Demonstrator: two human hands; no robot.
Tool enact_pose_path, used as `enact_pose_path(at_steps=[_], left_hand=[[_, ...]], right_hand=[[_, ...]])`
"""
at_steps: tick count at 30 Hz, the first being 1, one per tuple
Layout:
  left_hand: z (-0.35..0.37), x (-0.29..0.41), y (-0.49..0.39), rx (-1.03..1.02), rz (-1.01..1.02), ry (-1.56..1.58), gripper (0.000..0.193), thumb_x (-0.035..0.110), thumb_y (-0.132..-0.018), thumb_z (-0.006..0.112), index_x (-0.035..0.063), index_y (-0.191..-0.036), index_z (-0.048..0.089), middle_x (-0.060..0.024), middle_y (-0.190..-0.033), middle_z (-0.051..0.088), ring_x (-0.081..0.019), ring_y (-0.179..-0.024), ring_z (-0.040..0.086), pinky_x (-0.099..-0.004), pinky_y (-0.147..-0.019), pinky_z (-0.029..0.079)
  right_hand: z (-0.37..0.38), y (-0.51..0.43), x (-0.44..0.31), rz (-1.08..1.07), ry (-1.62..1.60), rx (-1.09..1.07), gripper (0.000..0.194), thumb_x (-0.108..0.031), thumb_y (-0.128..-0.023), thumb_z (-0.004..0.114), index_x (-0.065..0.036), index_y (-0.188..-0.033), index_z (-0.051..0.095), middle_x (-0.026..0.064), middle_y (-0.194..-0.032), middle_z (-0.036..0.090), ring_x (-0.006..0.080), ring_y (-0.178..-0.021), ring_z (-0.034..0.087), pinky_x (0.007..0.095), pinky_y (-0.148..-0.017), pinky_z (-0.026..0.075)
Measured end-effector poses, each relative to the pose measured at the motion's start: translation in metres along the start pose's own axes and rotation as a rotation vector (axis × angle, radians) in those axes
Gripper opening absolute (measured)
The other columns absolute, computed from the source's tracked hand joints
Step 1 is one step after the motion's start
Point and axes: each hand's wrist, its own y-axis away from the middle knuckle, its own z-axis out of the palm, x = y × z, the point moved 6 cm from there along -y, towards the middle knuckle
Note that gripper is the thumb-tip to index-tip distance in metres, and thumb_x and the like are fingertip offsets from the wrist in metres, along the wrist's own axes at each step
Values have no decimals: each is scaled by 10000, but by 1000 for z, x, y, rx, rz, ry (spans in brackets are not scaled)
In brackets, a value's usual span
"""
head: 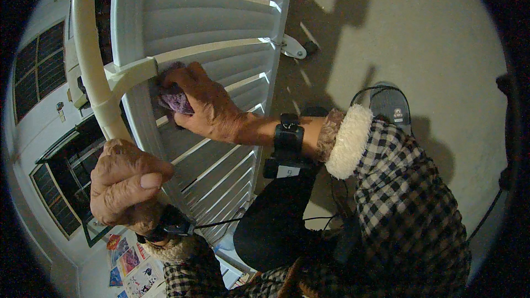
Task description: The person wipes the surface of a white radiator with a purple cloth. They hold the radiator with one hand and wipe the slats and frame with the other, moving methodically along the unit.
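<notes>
My left hand [126, 182] is closed around a cream tubular rail [89, 49] at the left. In my right hand [211, 107] is a bunched purple cloth [177, 101], held against the edge of a white slatted panel [207, 54]. A cream clamp-like bracket [134, 76] joins the rail to the panel's side frame [130, 16], just above the cloth. My right fingertips are partly hidden by the cloth and the hand itself. Both wrists wear black straps.
A white bracket with a dark wheel [295, 47] juts from the panel's far edge over the floor [434, 49]. My dark shoe [389, 105] stands on the right. Thin black cables [221, 222] cross near my legs. Windows [40, 70] and colourful posters [134, 263] show on the left.
</notes>
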Motion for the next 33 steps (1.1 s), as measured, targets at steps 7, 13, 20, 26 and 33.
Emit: enact_pose_path(at_steps=[7,13,20,26,33], left_hand=[[-5,-10,-2,-39,-173,-19,113,132,-729,750,54,-810,736,-184,-643,676,-229,-461,573,-344,-487,449],[-5,-16,-1,3,-216,52,153,182,-701,766,43,-674,706,-172,-613,669,-240,-447,572,-335,-489,449],[-14,-31,-1,-143,-269,122,119,170,-758,746,55,-742,724,-163,-632,677,-238,-507,628,-328,-497,475],[-16,-22,9,-229,19,-35,42,163,-809,650,134,-800,679,-77,-699,607,-200,-574,496,-364,-543,354],[-20,-32,8,-366,-234,29,156,161,-789,654,117,-704,530,-19,-644,440,-189,-658,461,-358,-598,333]], right_hand=[[-20,22,45,91,141,138,430,-96,-798,674,-66,-1201,527,189,-1173,516,441,-1083,495,512,-889,508],[-37,40,93,133,479,126,595,-81,-744,724,-113,-1250,412,170,-1150,467,409,-1051,549,482,-851,517],[-58,54,160,82,764,107,457,-123,-733,675,-65,-1158,515,200,-1160,516,400,-1095,516,499,-911,451],[-82,65,218,440,629,-29,511,-135,-775,712,-50,-1223,482,215,-1187,531,399,-1166,491,488,-1001,428],[-85,61,215,727,604,-155,631,-170,-803,730,-58,-1348,432,236,-1206,538,426,-1161,546,490,-996,468]])
